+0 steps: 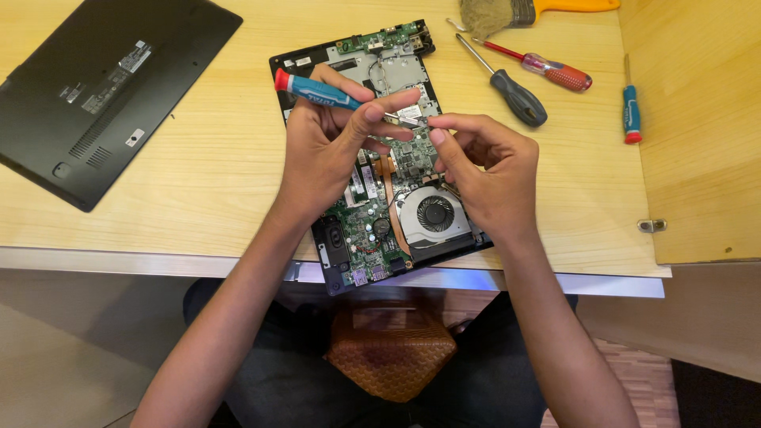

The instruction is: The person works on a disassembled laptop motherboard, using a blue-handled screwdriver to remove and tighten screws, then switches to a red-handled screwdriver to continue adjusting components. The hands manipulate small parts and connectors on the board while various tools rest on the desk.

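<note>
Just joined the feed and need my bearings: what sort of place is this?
Probably a small electronics repair bench: an opened laptop on a wooden table, its black bottom cover set aside, and spare screwdrivers and a brush nearby.

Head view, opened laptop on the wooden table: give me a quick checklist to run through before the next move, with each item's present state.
1. Blue-handled screwdriver with red cap gripped in left hand: ok.
2. Screwdriver tip meets right hand fingertips above the board: ok.
3. Small screw held at the tip: cannot tell, too small.
4. Open black laptop base with green circuit board fully on the light wooden table: not ok, its near edge overhangs.
5. Removed black bottom cover lies apart, at the left: ok.
6. Spare dark grey-handled screwdriver lies near the right hand: ok.
</note>
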